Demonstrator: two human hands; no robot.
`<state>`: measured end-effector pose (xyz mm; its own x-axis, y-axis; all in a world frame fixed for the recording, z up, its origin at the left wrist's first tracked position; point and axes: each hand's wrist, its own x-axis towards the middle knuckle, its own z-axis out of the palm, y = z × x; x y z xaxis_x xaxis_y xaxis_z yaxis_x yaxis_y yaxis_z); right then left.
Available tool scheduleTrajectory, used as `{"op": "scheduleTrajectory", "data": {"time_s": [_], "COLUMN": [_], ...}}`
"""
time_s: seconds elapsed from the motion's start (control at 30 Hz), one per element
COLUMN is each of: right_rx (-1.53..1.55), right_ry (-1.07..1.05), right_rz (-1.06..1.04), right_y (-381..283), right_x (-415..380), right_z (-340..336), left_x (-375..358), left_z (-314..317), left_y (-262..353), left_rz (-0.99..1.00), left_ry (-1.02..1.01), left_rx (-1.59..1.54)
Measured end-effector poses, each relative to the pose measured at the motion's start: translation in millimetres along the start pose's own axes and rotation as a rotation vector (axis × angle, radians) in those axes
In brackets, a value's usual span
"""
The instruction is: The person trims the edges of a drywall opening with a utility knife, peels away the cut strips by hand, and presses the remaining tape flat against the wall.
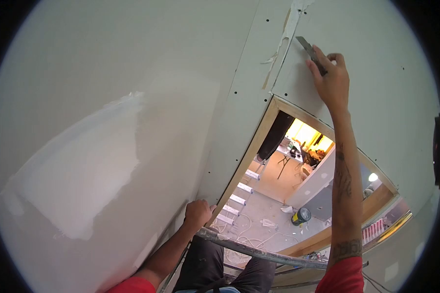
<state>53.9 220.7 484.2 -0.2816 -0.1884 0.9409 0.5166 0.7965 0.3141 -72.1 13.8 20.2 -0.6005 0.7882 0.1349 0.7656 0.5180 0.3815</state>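
A grey knife-like tool (308,50) is gripped in my right hand (333,78), its tip pointing up and left close to a drywall seam (281,56). Torn whitish tape or paper hangs along that seam, with dark screw dots on both sides. My left hand (198,213) is closed at the lower left corner of the wooden opening frame (249,163); whether it grips the edge or rests on it is hard to tell.
Through the opening are a white-stepped ladder (238,199), a dark bucket (301,216), cords on the floor, a table (289,153) and a person's dark-clothed leg (277,134). A curved metal rail (264,253) crosses before my legs. White compound (90,166) covers part of the left wall.
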Motion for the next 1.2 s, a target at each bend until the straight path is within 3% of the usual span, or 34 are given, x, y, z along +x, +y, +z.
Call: {"op": "scheduleTrajectory", "data": {"time_s": [0.1, 0.2, 0.3, 0.57, 0.87, 1.07, 1.2], "right_rx": [-0.122, -0.307, -0.343, -0.261, -0.202, -0.134, -0.205], "right_ry": [-0.059, -0.156, -0.073, -0.035, -0.055, -0.074, -0.068], "right_rz": [-0.109, -0.039, -0.138, -0.123, -0.129, -0.045, -0.054], "right_y": [0, -7, 0, -9, -11, -11, -13], "right_x": [15, 18, 13, -3, -7, -11, 4], "right_z": [6, 5, 18, 31, 35, 21, 25], "left_x": [0, 0, 2, -1, 1, 0, -1], "left_z": [2, 5, 5, -1, -2, 1, -5], "left_y": [-1, -4, -1, 2, 4, 1, 2], "left_rz": [0.011, 0.016, 0.007, 0.020, -0.015, 0.024, -0.010], "left_ry": [0.012, 0.029, 0.013, 0.056, -0.048, 0.076, -0.027], "left_rx": [-0.003, -0.001, 0.013, 0.084, 0.047, 0.084, 0.036]}}
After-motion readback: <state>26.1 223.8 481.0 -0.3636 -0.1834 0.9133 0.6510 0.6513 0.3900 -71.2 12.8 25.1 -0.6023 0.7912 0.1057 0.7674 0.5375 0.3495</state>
